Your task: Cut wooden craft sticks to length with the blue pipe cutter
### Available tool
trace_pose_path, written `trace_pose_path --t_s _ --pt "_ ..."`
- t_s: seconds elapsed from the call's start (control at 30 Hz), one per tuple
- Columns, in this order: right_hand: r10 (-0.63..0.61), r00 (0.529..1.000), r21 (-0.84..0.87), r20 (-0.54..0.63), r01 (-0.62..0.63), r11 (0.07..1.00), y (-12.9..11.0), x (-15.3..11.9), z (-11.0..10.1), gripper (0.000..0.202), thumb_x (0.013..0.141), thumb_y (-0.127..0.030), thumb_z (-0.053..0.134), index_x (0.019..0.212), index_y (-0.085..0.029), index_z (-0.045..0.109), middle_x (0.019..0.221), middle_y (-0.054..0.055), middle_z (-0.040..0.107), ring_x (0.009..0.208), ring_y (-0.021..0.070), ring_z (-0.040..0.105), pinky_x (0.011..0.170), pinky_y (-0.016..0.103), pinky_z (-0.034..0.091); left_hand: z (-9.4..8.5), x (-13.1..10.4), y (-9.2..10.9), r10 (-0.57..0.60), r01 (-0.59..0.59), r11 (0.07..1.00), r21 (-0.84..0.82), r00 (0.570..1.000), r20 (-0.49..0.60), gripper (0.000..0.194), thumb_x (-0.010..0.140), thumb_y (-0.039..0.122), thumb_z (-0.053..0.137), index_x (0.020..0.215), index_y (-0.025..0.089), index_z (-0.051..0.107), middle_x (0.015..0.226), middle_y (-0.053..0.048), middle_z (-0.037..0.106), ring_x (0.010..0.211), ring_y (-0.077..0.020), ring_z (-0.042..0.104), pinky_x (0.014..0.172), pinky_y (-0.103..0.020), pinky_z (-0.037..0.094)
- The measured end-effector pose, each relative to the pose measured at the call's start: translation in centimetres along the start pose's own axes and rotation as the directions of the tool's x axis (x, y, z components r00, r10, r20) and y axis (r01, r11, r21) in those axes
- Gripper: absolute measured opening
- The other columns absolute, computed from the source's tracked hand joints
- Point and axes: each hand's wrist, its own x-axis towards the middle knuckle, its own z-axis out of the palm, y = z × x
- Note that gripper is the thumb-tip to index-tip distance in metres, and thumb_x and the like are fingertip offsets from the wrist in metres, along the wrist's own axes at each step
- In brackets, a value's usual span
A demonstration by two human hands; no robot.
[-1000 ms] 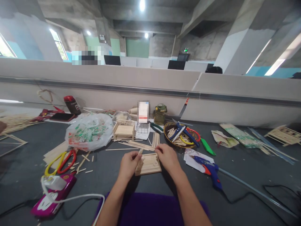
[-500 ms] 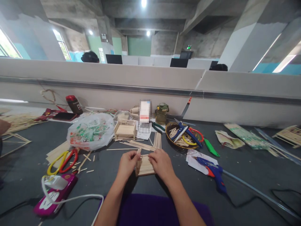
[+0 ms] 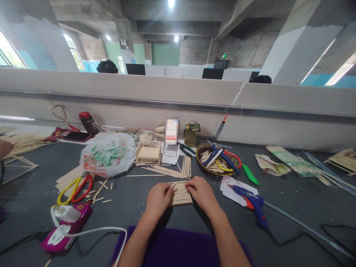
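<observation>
A small panel of wooden sticks (image 3: 180, 196) lies on the dark table, with short sticks standing or lying along its far part. My left hand (image 3: 160, 198) is closed at the panel's left side, thumb and forefinger pinching a small stick near its far left corner. My right hand (image 3: 201, 192) pinches at the far right corner; its fingertips are on the panel's edge pieces. Just beyond lie loose sticks (image 3: 164, 171) and a small wooden frame model (image 3: 148, 152).
Right of my hands are a basket (image 3: 198, 167) with sticks and scissors, a green cutter (image 3: 250, 175) and a blue glue gun (image 3: 254, 202). On the left are a plastic bag (image 3: 107, 155), scissors (image 3: 69, 191) and a purple power strip (image 3: 66, 230). Another person's hand (image 3: 5, 148) shows far left.
Both hands and the panel have shifted to the right. My left hand has moved from the sticks at the panel's far left corner, and my right hand has drawn back to its right side.
</observation>
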Motion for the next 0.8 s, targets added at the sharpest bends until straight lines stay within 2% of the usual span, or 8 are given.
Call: trace_pose_path --t_s 0.1,0.17,0.27,0.37,0.53,0.63,0.8 --pt "-0.016 1.0 0.006 0.022 0.016 1.0 0.0 -0.1 0.1 0.017 0.084 -0.018 0.056 0.084 -0.026 0.072 0.089 0.002 0.065 0.093 0.0181 0.056 0.079 0.025 0.038 0.0 -0.2 0.4 0.016 -0.013 0.993 0.114 1.0 -0.025 0.023 0.082 0.028 0.052 0.073 0.02 0.072 0.08 -0.009 0.071 0.077 -0.02 0.06 0.064 -0.024 0.032" --pt "-0.025 0.999 0.016 0.032 0.025 1.0 0.0 -0.2 0.0 0.017 0.083 -0.018 0.057 0.083 -0.026 0.072 0.089 0.002 0.065 0.093 0.0179 0.056 0.08 0.025 0.037 -0.3 -0.1 0.0 0.01 -0.007 0.995 0.1 1.0 -0.029 0.023 0.082 0.028 0.052 0.073 0.02 0.072 0.08 -0.008 0.071 0.077 -0.0198 0.06 0.064 -0.024 0.032" --pt "-0.037 0.999 0.031 0.04 0.036 0.999 -0.3 -0.2 0.0 0.017 0.083 -0.017 0.056 0.082 -0.025 0.071 0.089 0.002 0.064 0.092 0.0173 0.055 0.08 0.024 0.037 -1.1 0.6 -1.3 -0.046 0.045 0.999 -0.024 0.997 -0.06 0.025 0.081 0.033 0.052 0.074 0.02 0.072 0.074 -0.005 0.071 0.07 -0.0185 0.06 0.061 -0.024 0.033" --pt "-0.057 0.998 0.037 0.042 0.055 0.998 -0.8 -0.2 0.3 0.016 0.083 -0.017 0.056 0.082 -0.024 0.071 0.088 0.001 0.064 0.091 0.017 0.054 0.079 0.024 0.037 -1.7 1.3 -2.5 -0.137 0.11 0.964 -0.24 0.986 -0.097 0.028 0.076 0.042 0.056 0.067 0.018 0.07 0.062 -0.002 0.068 0.061 -0.0172 0.057 0.057 -0.023 0.035" --pt "-0.136 0.99 0.045 0.031 0.135 0.99 -2.0 -0.1 1.2 0.014 0.086 -0.021 0.058 0.087 -0.026 0.071 0.089 0.001 0.063 0.093 0.0175 0.053 0.078 0.024 0.037 -1.6 1.8 -2.8 -0.125 0.093 0.842 -0.532 0.992 -0.024 0.036 0.068 0.049 0.064 0.06 0.015 0.067 0.055 -0.002 0.062 0.053 -0.0142 0.052 0.055 -0.023 0.038" --pt "-0.179 0.984 0.042 0.022 0.178 0.983 -2.5 -0.1 1.8 0.015 0.088 -0.022 0.056 0.089 -0.026 0.071 0.089 0.002 0.061 0.093 0.0178 0.052 0.079 0.025 0.037 -1.5 1.8 -2.8 -0.12 0.09 0.819 -0.566 0.993 -0.016 0.036 0.066 0.05 0.066 0.057 0.015 0.066 0.054 -0.002 0.061 0.052 -0.0135 0.05 0.054 -0.023 0.038" --pt "-0.258 0.966 0.045 0.007 0.257 0.965 -3.1 -0.1 2.6 0.037 0.089 -0.01 0.048 0.112 -0.032 0.066 0.097 0.003 0.056 0.097 0.0175 0.048 0.082 0.026 0.037 -1.3 1.8 -3.0 -0.133 0.082 0.849 -0.522 0.989 -0.061 0.035 0.068 0.049 0.064 0.057 0.015 0.065 0.054 -0.001 0.06 0.052 -0.0135 0.051 0.054 -0.023 0.038"
